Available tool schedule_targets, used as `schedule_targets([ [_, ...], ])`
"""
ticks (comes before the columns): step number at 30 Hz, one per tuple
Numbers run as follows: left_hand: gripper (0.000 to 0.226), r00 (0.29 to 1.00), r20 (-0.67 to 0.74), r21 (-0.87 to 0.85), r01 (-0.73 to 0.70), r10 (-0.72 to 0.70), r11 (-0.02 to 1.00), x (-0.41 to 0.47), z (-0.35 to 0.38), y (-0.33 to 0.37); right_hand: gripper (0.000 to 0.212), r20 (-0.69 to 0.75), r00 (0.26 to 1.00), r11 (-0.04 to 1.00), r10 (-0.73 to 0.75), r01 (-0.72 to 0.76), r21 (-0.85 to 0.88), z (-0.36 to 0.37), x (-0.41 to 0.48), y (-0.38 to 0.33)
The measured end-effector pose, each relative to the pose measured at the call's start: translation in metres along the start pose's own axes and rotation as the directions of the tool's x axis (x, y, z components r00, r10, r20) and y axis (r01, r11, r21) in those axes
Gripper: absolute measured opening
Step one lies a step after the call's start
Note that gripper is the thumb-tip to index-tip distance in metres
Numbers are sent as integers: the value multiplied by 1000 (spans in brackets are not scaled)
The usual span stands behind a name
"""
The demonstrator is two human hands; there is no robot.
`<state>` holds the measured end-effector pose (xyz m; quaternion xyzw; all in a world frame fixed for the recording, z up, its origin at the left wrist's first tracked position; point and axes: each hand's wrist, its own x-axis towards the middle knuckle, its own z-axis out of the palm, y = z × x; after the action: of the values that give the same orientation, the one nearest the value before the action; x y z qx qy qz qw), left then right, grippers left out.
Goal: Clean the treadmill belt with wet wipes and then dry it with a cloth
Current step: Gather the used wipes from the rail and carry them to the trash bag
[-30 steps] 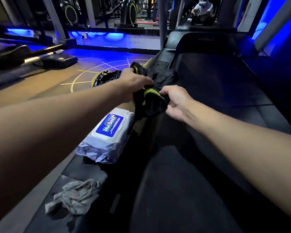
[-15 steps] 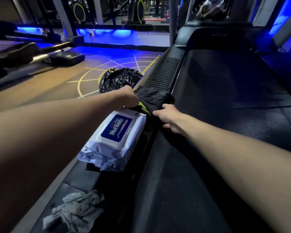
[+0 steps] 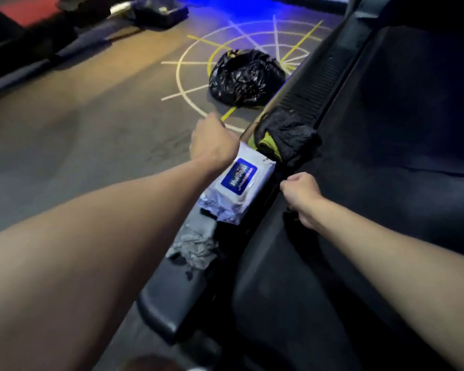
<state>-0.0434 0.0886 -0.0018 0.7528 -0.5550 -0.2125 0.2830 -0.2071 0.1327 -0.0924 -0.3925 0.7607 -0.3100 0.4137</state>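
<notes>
The dark cloth (image 3: 288, 135) with a yellow-green edge lies bunched on the treadmill's left side rail (image 3: 172, 298), with no hand on it. A white wet wipes pack (image 3: 239, 183) with a blue label lies on the rail just nearer than the cloth. My left hand (image 3: 213, 141) hovers at the pack's far left corner; its fingers bend away out of sight and nothing shows in it. My right hand (image 3: 302, 196) is curled into a fist at the left edge of the black belt (image 3: 386, 183), holding nothing visible.
Crumpled grey used wipes (image 3: 194, 249) lie on the rail nearer than the pack. A black rubbish bag (image 3: 245, 76) sits on the floor left of the treadmill, on yellow and white floor markings. Gym equipment stands at the far left.
Both hands have let go of the cloth, which now lies on the rail. They drew back toward me, the right to the belt edge. My view tilted down and left.
</notes>
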Motion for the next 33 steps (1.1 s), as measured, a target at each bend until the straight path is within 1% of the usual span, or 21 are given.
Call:
schedule_targets([
  [1, 29, 999, -8, -1, 49, -49, 999, -9, -7, -10, 19, -6, 1000, 999, 5, -5, -40, 1, -14, 1],
  [3, 30, 987, 23, 17, 160, -160, 987, -29, -19, -37, 10, -5, 998, 991, 57, -57, -125, 6, -46, -1],
  [4, 30, 974, 63, 34, 216, -218, 976, -39, -24, -51, 6, 25, 994, 984, 108, -104, -148, 12, -63, -3],
  [5, 30, 957, 102, 44, 267, -270, 963, -48, -27, -64, 9, 90, 982, 975, 165, -149, -165, 19, -78, -3],
  [6, 29, 934, 147, 64, 318, -324, 946, -57, -30, -77, 10, 190, 956, 966, 222, -188, -180, 27, -93, -3],
  [8, 31, 884, 242, 122, 382, -400, 916, -77, -33, -96, 12, 395, 865, 951, 310, -273, -147, 43, -121, -3],
  [9, 31, 856, 298, 150, 395, -423, 906, -88, -34, -103, 13, 466, 816, 938, 342, -328, -113, 48, -134, -6],
  [10, 33, 829, 346, 177, 401, -438, 899, -98, -34, -112, 16, 504, 785, 924, 360, -373, -80, 55, -143, -7],
  [12, 36, 798, 402, 211, 397, -449, 893, -116, -33, -126, 26, 501, 780, 907, 375, -422, -21, 73, -151, -4],
  [13, 34, 794, 412, 212, 394, -447, 894, -124, -31, -131, 36, 484, 789, 900, 378, -435, 6, 82, -152, -1],
  [14, 27, 797, 415, 190, 396, -439, 898, -130, -31, -136, 46, 458, 797, 888, 393, -458, 35, 89, -152, 2],
  [15, 19, 798, 406, 145, 425, -446, 893, -135, -31, -138, 51, 435, 799, 870, 416, -489, 65, 95, -152, 1],
  [16, 12, 796, 391, 87, 468, -462, 879, -138, -34, -137, 49, 415, 800, 854, 434, -511, 93, 97, -152, -5],
  [17, 10, 789, 374, 28, 515, -487, 857, -140, -36, -135, 45, 405, 790, 829, 460, -545, 123, 95, -154, -11],
  [19, 20, 770, 355, -76, 589, -530, 805, -137, -47, -129, 37, 442, 756, 784, 483, -598, 167, 90, -160, -34],
  [21, 21, 748, 356, -136, 635, -560, 761, -132, -67, -119, 35, 458, 754, 796, 471, -587, 146, 85, -169, -63],
  [26, 13, 748, 348, -236, 653, -565, 720, -101, -145, -88, 19, 444, 789, 860, 425, -505, 74, 79, -195, -158],
  [27, 11, 747, 341, -251, 658, -571, 710, -93, -165, -82, 19, 449, 794, 872, 410, -486, 62, 80, -201, -181],
  [29, 14, 740, 332, -273, 669, -585, 691, -80, -205, -67, 20, 463, 799, 890, 383, -454, 46, 78, -216, -224],
  [31, 20, 756, 322, -293, 652, -570, 699, -66, -240, -52, 16, 480, 804, 902, 351, -428, 57, 78, -228, -258],
  [33, 21, 775, 308, -303, 630, -552, 715, -51, -270, -38, 20, 491, 808, 901, 325, -422, 98, 79, -237, -288],
])
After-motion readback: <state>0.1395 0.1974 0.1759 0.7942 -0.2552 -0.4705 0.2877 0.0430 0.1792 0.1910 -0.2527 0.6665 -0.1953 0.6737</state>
